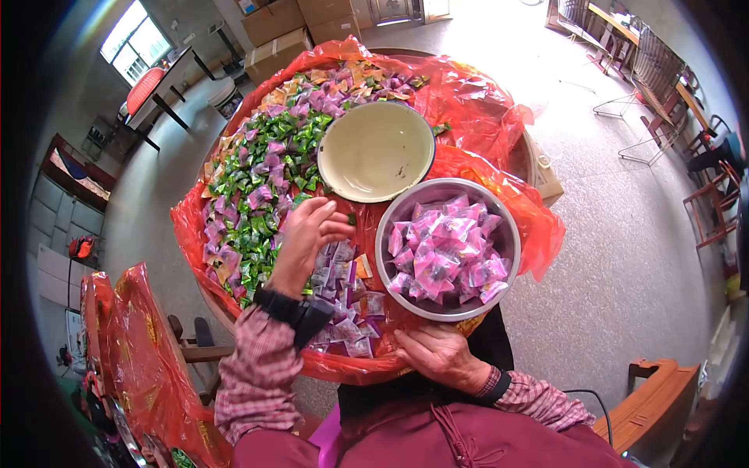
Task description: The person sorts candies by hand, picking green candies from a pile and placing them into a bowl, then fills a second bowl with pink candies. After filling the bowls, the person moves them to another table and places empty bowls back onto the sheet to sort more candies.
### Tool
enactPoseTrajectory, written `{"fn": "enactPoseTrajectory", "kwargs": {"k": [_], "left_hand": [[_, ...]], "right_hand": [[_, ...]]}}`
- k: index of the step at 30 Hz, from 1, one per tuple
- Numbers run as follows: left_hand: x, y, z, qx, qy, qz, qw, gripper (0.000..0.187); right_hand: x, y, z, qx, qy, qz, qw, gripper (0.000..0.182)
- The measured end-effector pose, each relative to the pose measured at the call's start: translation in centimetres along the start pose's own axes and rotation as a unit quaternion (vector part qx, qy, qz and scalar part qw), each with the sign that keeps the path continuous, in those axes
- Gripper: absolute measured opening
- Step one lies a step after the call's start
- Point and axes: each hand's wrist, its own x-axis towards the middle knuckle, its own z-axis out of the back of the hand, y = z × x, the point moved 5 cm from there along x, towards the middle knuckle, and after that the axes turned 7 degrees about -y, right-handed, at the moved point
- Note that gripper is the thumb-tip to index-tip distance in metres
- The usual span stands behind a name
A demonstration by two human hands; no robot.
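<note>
Reaching over the heap of green and purple wrapped sweets [257, 179], the left hand [307, 234] hovers with fingers loosely curled, gripping nothing. The right hand [437, 355] clasps the near rim of the round steel bowl of pink sweet packets [448, 248], beside an empty cream enamel basin [376, 150].

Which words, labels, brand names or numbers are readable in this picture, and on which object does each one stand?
No text can be read in this view.
Small wrapped packets on the tray: any print is too small and blurred.
Pink packets in the metal bowl: dark marks, unreadable.
Cardboard boxes at the back: no legible label.
Red plastic sheet: no print visible.
</note>
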Motion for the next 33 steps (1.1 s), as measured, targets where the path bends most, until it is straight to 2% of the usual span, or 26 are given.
{"fn": "enactPoseTrajectory", "kwargs": {"k": [3, 4, 7, 10, 12, 14, 15, 20, 23, 27, 30, 33], "left_hand": [[-5.7, -2.2, 2.9, 0.095, -0.016, -0.086, 0.992, 0.03], [-7.5, -2.6, 3.9, 0.133, -0.046, -0.115, 0.983, 0.027], [-11.2, -0.8, 7.9, 0.16, -0.127, -0.132, 0.97, 0.022], [-13.9, 1.3, 9.0, 0.176, -0.169, -0.172, 0.954, 0.015], [-15.4, 1.2, 8.2, 0.317, -0.181, -0.251, 0.897, 0.013], [-16.3, 1.2, 6.8, 0.368, -0.194, -0.339, 0.844, 0.013], [-16.4, 1.6, 6.5, 0.375, -0.184, -0.356, 0.836, 0.013], [-16.5, 2.8, 7.2, 0.311, -0.202, -0.354, 0.859, 0.012], [-17.1, 2.7, 8.6, 0.258, -0.301, -0.342, 0.852, 0.009], [-17.2, 3.3, 8.8, 0.251, -0.314, -0.307, 0.863, 0.009], [-17.4, 3.1, 8.6, 0.271, -0.318, -0.326, 0.848, 0.009], [-17.9, 3.4, 8.4, 0.304, -0.305, -0.33, 0.84, 0.019]], "right_hand": [[0.4, 0.0, 0.0, 0.011, 0.037, -0.031, 0.999, 0.032], [0.4, 0.2, -0.2, 0.018, 0.042, -0.03, 0.998, 0.032], [1.0, 0.2, -0.1, 0.035, 0.047, -0.049, 0.997, 0.03], [1.4, 0.4, -0.2, 0.03, 0.081, -0.069, 0.994, 0.031], [2.5, 1.1, 0.0, 0.025, 0.092, -0.077, 0.992, 0.029], [3.3, 2.0, 0.0, 0.015, 0.113, -0.061, 0.992, 0.031], [3.8, 2.3, -0.1, 0.015, 0.118, -0.059, 0.991, 0.031], [6.3, 3.7, -1.3, 0.031, 0.127, 0.008, 0.991, 0.036], [7.3, 4.0, -2.3, 0.017, 0.148, 0.026, 0.988, 0.037], [9.4, 5.1, -2.9, 0.011, 0.152, 0.075, 0.986, 0.038], [12.1, 6.1, -2.6, 0.0, 0.152, 0.122, 0.981, 0.039], [15.4, 7.2, -3.0, -0.012, 0.146, 0.163, 0.976, 0.04]]}}
